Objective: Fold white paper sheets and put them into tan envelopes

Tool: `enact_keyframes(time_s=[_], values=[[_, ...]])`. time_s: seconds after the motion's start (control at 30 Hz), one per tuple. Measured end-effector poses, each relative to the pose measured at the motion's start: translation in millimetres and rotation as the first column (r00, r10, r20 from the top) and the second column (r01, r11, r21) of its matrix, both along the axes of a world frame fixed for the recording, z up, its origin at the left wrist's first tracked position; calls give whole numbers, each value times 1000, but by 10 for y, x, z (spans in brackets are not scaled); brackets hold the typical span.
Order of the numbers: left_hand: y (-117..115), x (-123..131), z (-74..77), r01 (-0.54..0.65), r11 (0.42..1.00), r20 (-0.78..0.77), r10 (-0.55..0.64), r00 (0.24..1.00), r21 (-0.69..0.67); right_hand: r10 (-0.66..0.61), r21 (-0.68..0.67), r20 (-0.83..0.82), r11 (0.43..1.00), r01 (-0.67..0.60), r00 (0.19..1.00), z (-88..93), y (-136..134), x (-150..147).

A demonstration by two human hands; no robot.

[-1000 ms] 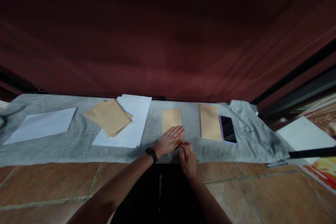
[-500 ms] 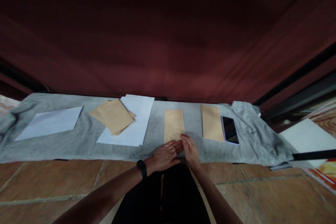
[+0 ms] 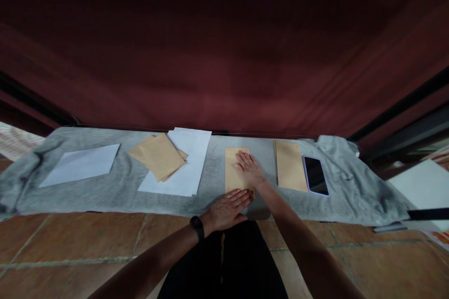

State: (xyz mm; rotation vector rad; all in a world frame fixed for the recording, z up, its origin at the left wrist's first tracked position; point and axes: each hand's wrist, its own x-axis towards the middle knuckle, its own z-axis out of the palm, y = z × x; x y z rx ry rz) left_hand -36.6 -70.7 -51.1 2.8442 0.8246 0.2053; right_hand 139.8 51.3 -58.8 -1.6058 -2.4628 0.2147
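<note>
A brown paper envelope point(image 3: 232, 173) lies upright on the grey cloth in front of me. My left hand point(image 3: 229, 206), with a black band on its wrist, rests flat across the envelope's near end, fingers stretched to the right. Further up, my right hand point(image 3: 249, 168) lies flat over the envelope's upper right part, its fingers extended. Neither hand grips anything. Part of the envelope is covered by both hands.
Right of the hands lie a stack of brown envelopes point(image 3: 290, 168) and a phone point(image 3: 316, 176). To the left, several brown envelopes point(image 3: 163, 156) overlap white sheets point(image 3: 191, 163); another white sheet point(image 3: 82, 164) lies farther left. The grey cloth point(image 3: 122, 196) ends above a tiled floor point(image 3: 77, 238).
My right hand has moved up the envelope from its near edge and now lies flat on it. My left hand stays at the near end. The whole view has shifted slightly.
</note>
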Motion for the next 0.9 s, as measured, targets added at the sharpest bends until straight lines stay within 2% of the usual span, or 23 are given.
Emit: enact_keyframes(time_s=[0.13, 0.23, 0.33, 0.5, 0.7, 0.8, 0.9], values=[[0, 1, -23, 1, 1000, 17, -1, 1000, -5, -103, -10, 17, 995, 103, 995, -4, 155, -43], [-5, -15, -25, -2, 1000, 56, 3, 998, -18, -125, 11, 15, 992, 125, 992, -19, 169, -43], [-16, -35, -24, -5, 1000, 95, 7, 995, -18, -59, 30, 20, 998, 58, 998, -35, 99, -17], [-46, -49, -44, -8, 1000, 125, 7, 992, 5, 140, 50, 15, 989, -140, 990, -16, -164, 3], [-100, -45, -110, -21, 999, 155, 13, 988, 45, 425, 71, -17, 903, -423, 905, 83, -415, -21], [-99, -53, -105, -8, 999, 150, 0, 989, 54, 437, 69, -10, 898, -435, 899, 93, -377, -31], [-88, -61, -74, 10, 998, 139, -19, 990, 60, 348, 68, 13, 935, -348, 937, 59, -258, -72]])
